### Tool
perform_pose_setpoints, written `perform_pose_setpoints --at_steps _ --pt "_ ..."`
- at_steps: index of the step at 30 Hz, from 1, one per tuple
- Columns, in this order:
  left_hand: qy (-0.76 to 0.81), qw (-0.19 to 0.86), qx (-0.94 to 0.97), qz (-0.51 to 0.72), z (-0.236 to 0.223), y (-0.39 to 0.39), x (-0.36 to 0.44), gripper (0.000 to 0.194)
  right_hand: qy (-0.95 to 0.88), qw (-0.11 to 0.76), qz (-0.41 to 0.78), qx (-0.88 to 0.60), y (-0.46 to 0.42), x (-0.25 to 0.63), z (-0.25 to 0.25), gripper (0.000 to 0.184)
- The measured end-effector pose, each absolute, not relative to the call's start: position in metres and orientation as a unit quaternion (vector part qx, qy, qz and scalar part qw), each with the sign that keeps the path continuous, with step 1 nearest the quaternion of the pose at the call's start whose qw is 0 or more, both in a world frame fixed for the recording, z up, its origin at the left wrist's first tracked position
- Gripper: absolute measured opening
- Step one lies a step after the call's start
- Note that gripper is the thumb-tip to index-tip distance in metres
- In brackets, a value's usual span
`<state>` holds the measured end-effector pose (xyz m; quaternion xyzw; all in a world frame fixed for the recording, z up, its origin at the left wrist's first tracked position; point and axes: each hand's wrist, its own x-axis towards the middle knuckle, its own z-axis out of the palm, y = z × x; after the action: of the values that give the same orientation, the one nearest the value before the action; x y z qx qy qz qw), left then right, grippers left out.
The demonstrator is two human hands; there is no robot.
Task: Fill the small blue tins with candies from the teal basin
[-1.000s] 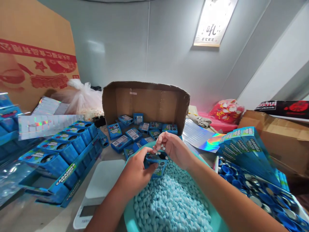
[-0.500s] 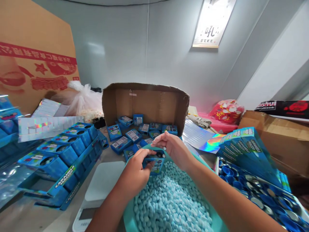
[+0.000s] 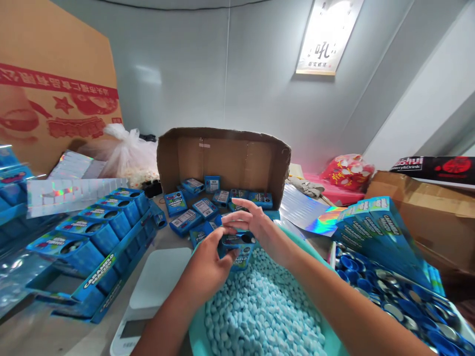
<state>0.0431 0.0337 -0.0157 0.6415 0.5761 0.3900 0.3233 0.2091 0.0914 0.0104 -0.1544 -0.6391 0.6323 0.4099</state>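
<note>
My left hand (image 3: 208,264) grips a small blue candy box (image 3: 237,249) with a round hole in its top, held over a teal basin (image 3: 196,341) heaped with pale blue candy tablets (image 3: 260,311). My right hand (image 3: 256,225) rests against the far side of the box, thumb on its top and fingers stretched out toward the left. Nothing shows in the right hand's fingers.
A cardboard tray (image 3: 222,158) behind holds several filled blue boxes (image 3: 185,217). A blue display carton (image 3: 92,247) with open boxes stands at left, a white scale (image 3: 148,291) beside the basin. Blue caps (image 3: 393,291) and flat blue cartons (image 3: 374,227) lie at right.
My right hand held white tablets over the box's hole; now its fingers are stretched out and show nothing. The box sits slightly lower and the left hand keeps its grip.
</note>
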Motion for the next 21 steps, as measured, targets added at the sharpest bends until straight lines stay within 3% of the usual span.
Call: perform_pose_setpoints --at_steps 7,21 --pt "0.558 0.372 0.567 0.478 -0.023 0.038 0.041 0.039 -0.633 0.486 0.523 -0.3 0.097 0.211 0.011 0.035" --pt "0.568 0.34 0.549 0.51 -0.02 0.04 0.039 0.035 -0.654 0.418 0.489 -0.398 0.104 0.206 0.005 0.038"
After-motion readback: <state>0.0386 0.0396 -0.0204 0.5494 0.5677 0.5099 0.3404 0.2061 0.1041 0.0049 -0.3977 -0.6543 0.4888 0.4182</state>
